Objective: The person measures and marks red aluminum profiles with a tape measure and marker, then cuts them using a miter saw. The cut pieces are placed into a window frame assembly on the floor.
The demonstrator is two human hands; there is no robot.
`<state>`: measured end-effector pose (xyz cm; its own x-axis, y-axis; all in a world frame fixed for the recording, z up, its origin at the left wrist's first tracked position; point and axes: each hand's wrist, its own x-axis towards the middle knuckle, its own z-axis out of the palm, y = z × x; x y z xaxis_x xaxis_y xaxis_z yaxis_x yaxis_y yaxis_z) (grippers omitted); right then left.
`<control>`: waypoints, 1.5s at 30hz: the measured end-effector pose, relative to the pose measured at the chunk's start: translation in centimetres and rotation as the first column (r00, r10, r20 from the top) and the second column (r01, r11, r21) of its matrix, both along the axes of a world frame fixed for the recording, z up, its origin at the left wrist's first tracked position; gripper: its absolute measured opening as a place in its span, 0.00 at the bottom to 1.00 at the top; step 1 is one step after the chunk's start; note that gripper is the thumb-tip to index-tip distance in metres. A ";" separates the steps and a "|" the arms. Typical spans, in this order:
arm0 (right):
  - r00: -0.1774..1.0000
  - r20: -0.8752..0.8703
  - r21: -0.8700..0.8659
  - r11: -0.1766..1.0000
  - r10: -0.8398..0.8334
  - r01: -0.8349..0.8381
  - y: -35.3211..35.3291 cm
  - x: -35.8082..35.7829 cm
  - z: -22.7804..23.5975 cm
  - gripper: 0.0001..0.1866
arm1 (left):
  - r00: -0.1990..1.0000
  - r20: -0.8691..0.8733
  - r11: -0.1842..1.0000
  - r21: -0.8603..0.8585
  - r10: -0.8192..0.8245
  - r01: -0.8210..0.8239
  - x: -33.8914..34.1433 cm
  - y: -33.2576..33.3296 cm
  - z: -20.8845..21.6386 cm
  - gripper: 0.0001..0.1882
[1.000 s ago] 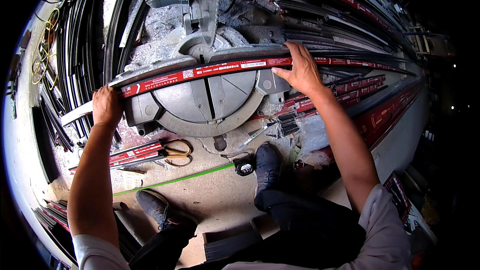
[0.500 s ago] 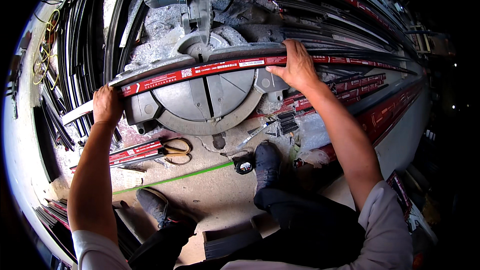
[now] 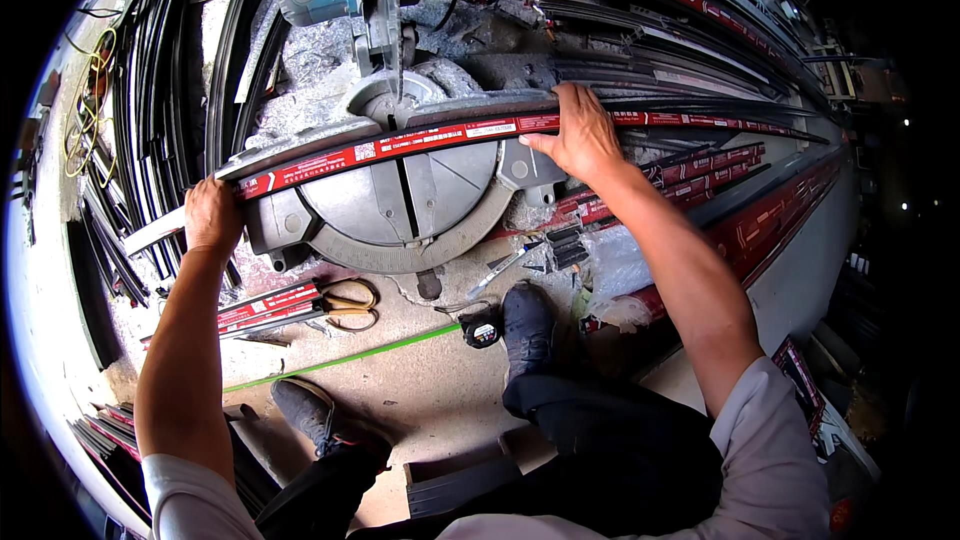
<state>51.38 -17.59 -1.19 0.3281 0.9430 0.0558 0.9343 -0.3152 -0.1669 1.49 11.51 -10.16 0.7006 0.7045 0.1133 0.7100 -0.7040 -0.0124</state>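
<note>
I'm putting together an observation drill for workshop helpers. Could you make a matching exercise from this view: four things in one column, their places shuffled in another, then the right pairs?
Things
1. Long red-faced strip
2. Scissors
3. Tape measure
4. Left hand

Places
A. On the floor, just left of the right shoe
B. Closed around the strip, left of the saw's round table
C. Beside short red-faced pieces, tan handles showing
D. Spanning the saw's round table from side to side

Right pairs: 1-D, 2-C, 3-A, 4-B
</note>
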 end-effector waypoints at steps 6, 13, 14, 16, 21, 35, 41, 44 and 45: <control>1.000 -0.021 0.066 0.998 -0.004 0.006 -0.3 -0.2 -0.5 0.46 | 0.999 0.031 0.997 -0.057 0.044 -0.042 0.3 -0.5 0.3 0.12; 0.993 -0.108 0.155 0.986 -0.039 0.056 -0.3 -0.9 2.1 0.52 | 1.000 0.011 0.998 0.060 -0.019 0.019 0.2 -0.1 0.7 0.08; 0.982 -0.173 0.197 0.974 -0.080 0.114 0.4 -0.9 3.4 0.53 | 0.999 -0.032 0.998 0.056 0.008 -0.006 0.2 -0.3 0.8 0.08; 0.936 -0.345 0.356 0.914 -0.067 0.197 2.6 -0.4 8.4 0.52 | 0.998 -0.050 0.998 0.045 0.033 -0.031 1.0 -0.7 1.1 0.07; 0.539 -0.756 0.567 0.783 0.372 0.255 9.8 0.4 21.6 0.26 | 0.996 -0.069 0.996 0.063 0.061 -0.056 1.4 -0.8 1.6 0.05; 0.519 -0.852 -0.060 0.998 -0.070 0.036 22.6 0.2 32.5 0.12 | 0.997 -0.060 0.998 0.035 0.050 -0.048 1.5 -0.9 1.3 0.03; 0.594 -0.784 0.297 0.949 0.179 0.106 12.8 -7.8 30.2 0.23 | 0.996 -0.061 0.996 0.075 0.060 -0.055 1.4 -0.9 1.6 0.06; 0.765 -0.639 0.222 0.972 0.087 0.075 7.9 -7.3 27.7 0.24 | 0.992 -0.096 0.991 0.118 0.081 -0.070 1.5 -0.9 1.8 0.06; 0.779 -0.614 0.309 0.947 0.128 0.089 6.8 -9.7 26.3 0.24 | 0.992 -0.088 0.989 0.124 0.087 -0.076 0.6 -0.9 2.2 0.06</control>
